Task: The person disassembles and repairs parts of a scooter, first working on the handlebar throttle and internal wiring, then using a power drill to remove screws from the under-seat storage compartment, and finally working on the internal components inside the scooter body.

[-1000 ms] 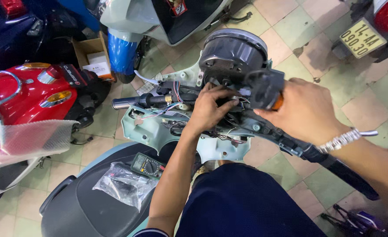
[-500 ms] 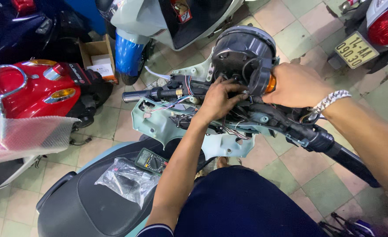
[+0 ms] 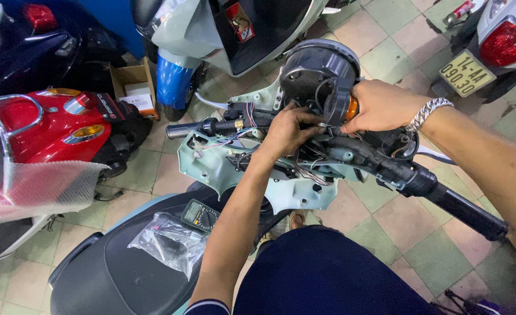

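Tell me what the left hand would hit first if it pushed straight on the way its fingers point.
Likely the round dark instrument housing: the left hand points up and right from the wiring, fingertips just below it. Depth is uncertain.

Parked at left, a red scooter beside bubble wrap. Behind it, an open cardboard box. On the black seat, a clear plastic bag touching a small multimeter. Underneath, a tiled floor.

Count: two hands, one multimeter, one plastic bag, one cardboard box, two handlebar grips.
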